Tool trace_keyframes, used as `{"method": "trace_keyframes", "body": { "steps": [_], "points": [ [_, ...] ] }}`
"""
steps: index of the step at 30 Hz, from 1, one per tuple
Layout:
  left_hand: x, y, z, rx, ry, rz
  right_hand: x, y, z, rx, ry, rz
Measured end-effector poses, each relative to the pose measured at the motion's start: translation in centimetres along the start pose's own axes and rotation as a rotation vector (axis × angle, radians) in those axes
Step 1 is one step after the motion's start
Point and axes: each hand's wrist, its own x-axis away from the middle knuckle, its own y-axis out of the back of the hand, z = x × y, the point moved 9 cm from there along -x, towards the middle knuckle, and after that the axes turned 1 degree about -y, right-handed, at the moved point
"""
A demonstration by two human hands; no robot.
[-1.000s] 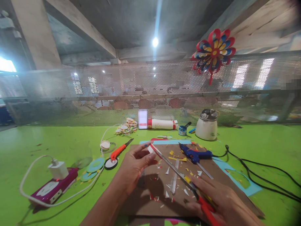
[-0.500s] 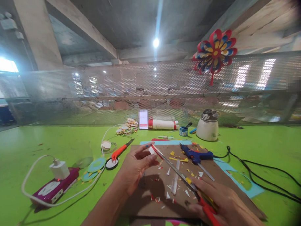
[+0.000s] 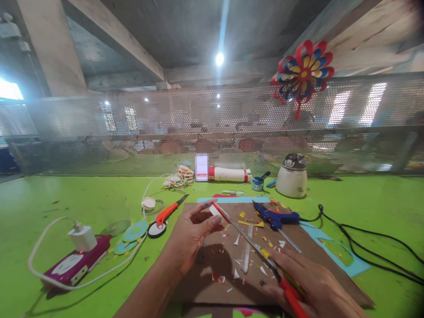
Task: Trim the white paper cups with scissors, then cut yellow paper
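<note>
My left hand (image 3: 197, 229) pinches a small white paper piece with a red edge (image 3: 216, 213) between thumb and fingers, above the brown board (image 3: 213, 293). My right hand (image 3: 303, 276) is closed round the handles of scissors (image 3: 251, 241), red and yellow at the grip. Their long blades point up and left, with the tips against the red edge of the piece. White, red and yellow paper scraps (image 3: 235, 240) lie scattered over the board below. Between my hands a clear stick (image 3: 247, 250) rests on the board.
A blue glue gun (image 3: 276, 217) lies on the board's right side, its black cable (image 3: 360, 228) trailing right. An orange-handled knife (image 3: 168, 212), a purple power strip (image 3: 80, 265) and light blue rings (image 3: 134, 231) are at left. Behind stand a white jug (image 3: 291, 179) and a phone (image 3: 201, 167).
</note>
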Motion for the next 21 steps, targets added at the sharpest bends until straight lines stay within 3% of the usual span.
{"method": "trace_keyframes", "body": {
  "steps": [9, 16, 21],
  "points": [
    [0.14, 0.12, -0.01, -0.022, 0.007, 0.008, -0.28, -0.04, -0.1, 0.029, -0.045, 0.028],
    [0.12, -0.26, -0.44, 0.025, -0.018, 0.064, -0.44, 0.54, 0.0, 0.037, -0.035, -0.047],
    [0.13, 0.12, -0.48, 0.004, -0.025, 0.022, -0.45, 0.16, -0.62, -0.039, -0.112, 0.016]
  ]
}}
